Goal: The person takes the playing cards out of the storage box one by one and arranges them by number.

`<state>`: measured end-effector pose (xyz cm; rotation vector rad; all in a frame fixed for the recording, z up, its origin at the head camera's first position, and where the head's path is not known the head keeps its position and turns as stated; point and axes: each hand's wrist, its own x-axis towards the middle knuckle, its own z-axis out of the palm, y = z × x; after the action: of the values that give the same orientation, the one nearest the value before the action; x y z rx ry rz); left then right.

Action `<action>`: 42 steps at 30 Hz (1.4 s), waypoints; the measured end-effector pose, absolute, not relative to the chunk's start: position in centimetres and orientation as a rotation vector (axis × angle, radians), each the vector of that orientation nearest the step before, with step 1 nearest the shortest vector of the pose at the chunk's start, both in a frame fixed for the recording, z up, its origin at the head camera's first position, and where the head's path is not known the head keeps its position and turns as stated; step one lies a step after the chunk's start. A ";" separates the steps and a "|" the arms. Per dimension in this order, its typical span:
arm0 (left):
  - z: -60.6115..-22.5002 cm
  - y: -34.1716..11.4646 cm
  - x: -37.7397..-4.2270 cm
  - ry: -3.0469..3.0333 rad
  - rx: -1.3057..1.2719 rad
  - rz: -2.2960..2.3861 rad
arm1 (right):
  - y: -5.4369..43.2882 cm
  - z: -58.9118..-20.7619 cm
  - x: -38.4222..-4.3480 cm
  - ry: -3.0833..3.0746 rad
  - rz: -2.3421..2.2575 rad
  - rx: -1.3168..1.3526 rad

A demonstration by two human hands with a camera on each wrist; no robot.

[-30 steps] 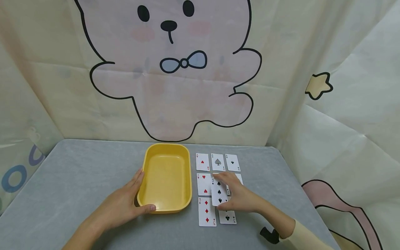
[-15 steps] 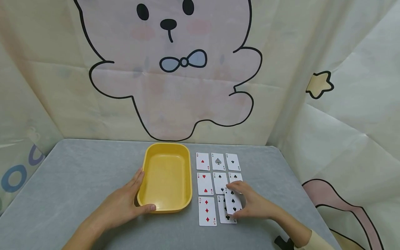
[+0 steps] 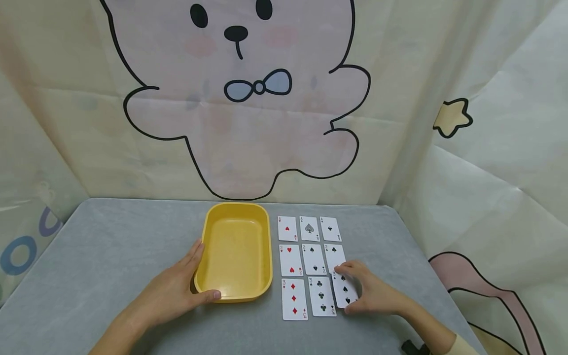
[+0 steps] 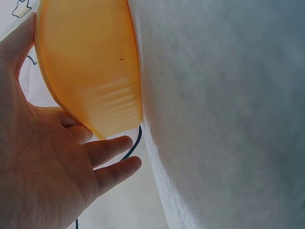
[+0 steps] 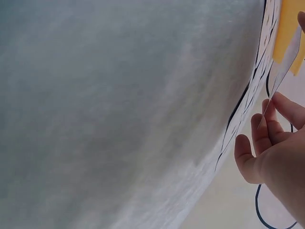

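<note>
At the left side and near-left corner of the yellow plastic tray (image 3: 198, 246), my left hand (image 3: 177, 283) grips the rim, with the thumb on the near edge and the fingers along the side. Two of its fingers extend free below the tray in the left wrist view. My right hand (image 3: 377, 291) pinches a three of spades playing card (image 3: 344, 292) by its upper and lower edges. The card is tilted, at the right end of the nearest row, beside the three of clubs (image 3: 321, 297). In the right wrist view the card (image 5: 288, 62) appears nearly edge-on.
Three aces, ace of hearts (image 3: 287, 228) leftmost, form the far row. Below lie the twos of hearts (image 3: 290, 260), spades (image 3: 313, 259) and clubs (image 3: 334, 254). The three of diamonds (image 3: 294, 299) starts the near row. Grey cloth covers the table (image 3: 133, 231).
My right hand has carried the three of spades rightward and toward me, from over the middle column to the right end of the near row. The left hand and tray stay put.
</note>
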<state>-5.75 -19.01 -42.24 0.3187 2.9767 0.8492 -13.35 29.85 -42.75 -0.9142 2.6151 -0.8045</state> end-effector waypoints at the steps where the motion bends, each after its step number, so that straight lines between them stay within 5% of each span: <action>1: -42.2 -19.0 -5.7 2.977 0.318 0.847 | 29.9 -42.7 -13.3 2.617 -0.806 -0.925; 29: -42.2 -19.1 -5.6 2.940 0.273 0.854 | 30.5 -44.6 -12.8 2.638 -0.771 -1.034; 42: -42.5 -19.4 -5.9 2.934 0.277 0.849 | 31.1 -42.5 -13.7 2.718 -0.822 -0.901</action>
<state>-5.88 -19.42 -42.49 0.2770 2.9338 0.8494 -13.69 31.07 -42.50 -0.9011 2.7183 -0.8222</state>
